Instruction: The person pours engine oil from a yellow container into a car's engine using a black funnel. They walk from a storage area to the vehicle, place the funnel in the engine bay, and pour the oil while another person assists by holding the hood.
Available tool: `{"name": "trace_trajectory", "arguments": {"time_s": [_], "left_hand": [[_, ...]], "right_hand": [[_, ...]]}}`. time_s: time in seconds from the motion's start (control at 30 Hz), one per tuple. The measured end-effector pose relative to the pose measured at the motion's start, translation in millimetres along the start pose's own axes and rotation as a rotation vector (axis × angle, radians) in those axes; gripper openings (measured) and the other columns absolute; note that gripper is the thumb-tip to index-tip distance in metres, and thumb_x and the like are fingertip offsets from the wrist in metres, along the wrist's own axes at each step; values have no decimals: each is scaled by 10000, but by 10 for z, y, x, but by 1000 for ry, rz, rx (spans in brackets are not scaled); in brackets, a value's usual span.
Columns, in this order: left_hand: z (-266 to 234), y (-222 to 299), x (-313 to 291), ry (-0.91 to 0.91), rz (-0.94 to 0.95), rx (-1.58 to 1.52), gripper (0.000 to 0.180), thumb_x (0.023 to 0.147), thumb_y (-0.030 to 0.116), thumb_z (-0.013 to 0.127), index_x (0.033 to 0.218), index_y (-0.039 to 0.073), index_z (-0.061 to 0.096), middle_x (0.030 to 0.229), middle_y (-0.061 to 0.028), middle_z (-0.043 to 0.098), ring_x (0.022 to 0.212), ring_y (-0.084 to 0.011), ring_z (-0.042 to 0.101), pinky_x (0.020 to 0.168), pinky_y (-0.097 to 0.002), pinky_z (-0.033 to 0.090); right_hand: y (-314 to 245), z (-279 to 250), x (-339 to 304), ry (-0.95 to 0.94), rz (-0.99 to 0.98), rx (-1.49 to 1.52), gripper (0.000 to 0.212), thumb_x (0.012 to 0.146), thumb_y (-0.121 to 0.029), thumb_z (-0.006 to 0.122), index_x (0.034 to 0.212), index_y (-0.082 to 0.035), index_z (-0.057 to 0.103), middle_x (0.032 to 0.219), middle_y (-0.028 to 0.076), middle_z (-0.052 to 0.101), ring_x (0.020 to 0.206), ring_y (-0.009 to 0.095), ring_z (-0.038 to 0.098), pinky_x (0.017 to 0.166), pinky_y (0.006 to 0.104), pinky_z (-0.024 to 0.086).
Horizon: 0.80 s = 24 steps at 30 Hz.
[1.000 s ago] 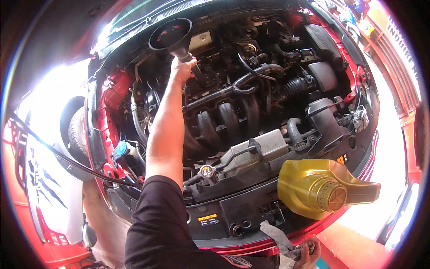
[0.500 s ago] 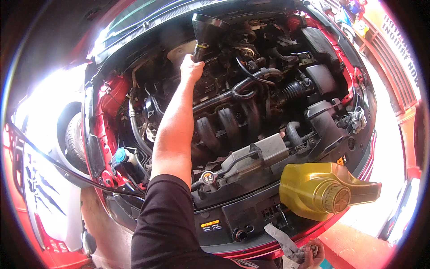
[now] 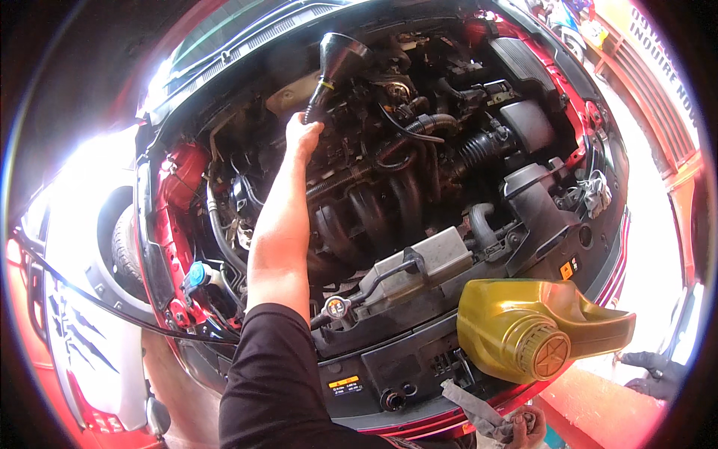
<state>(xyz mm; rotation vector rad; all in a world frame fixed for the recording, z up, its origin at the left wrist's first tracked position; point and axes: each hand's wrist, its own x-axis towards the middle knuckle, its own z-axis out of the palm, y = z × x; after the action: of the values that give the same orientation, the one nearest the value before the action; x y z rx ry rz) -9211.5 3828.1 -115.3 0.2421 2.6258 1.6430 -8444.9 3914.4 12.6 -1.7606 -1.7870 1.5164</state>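
Observation:
My left hand [image 3: 305, 135] is closed round the narrow ribbed neck of a black funnel [image 3: 342, 56], holding it tilted over the engine [image 3: 366, 172] with its wide mouth up and away from me. Low at the right, my right hand [image 3: 529, 428] is partly cut off by the frame edge; its fingers grip a crumpled grey rag [image 3: 479, 410]. Above that hand, a gold plastic oil jug [image 3: 497, 318] rests on the car's front panel, its star-marked screw cap [image 3: 546, 352] on and turned toward me.
A radiator cap [image 3: 336, 307], blue reservoir cap [image 3: 198, 274] and grey metal cover [image 3: 419, 262] lie around the bay's near side. Another grey rag [image 3: 597, 194] is tucked at the right. A dark, glove-like shape [image 3: 652, 373] shows at the right edge. A thin rod [image 3: 127, 299] crosses left.
My left hand and the funnel have shifted slightly left and down in view. A dark, glove-like shape has appeared at the right edge. My right hand still grips the rag.

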Motion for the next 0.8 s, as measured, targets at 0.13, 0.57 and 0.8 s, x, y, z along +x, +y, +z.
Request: {"name": "trace_trajectory", "arguments": {"time_s": [0.13,0.57,0.8], "left_hand": [[-89,169,-231,73,-47,-106,290,701,34,698,974,19,601,867,-65,629,771,-188,581,738,-343,481],[-484,-417,-323,-194,80,-600,402,736,7,637,1131,47,701,1076,-57,704,1049,-230,636,954,-322,485],[-552,-329,-282,-313,94,-370,471,752,-35,612,1208,68,668,1090,-61,701,1014,-182,645,873,-318,505]], "right_hand": [[-20,45,25,65,-107,-5,379,931,-316,693,1173,-25,668,1016,97,703,842,188,680,695,300,539],[59,73,146,-33,-113,117,289,943,-281,687,1077,-28,649,935,56,655,762,133,621,634,260,488],[258,47,78,-14,-92,150,338,954,-295,680,1154,-27,633,993,72,668,802,146,668,646,244,506]]}}
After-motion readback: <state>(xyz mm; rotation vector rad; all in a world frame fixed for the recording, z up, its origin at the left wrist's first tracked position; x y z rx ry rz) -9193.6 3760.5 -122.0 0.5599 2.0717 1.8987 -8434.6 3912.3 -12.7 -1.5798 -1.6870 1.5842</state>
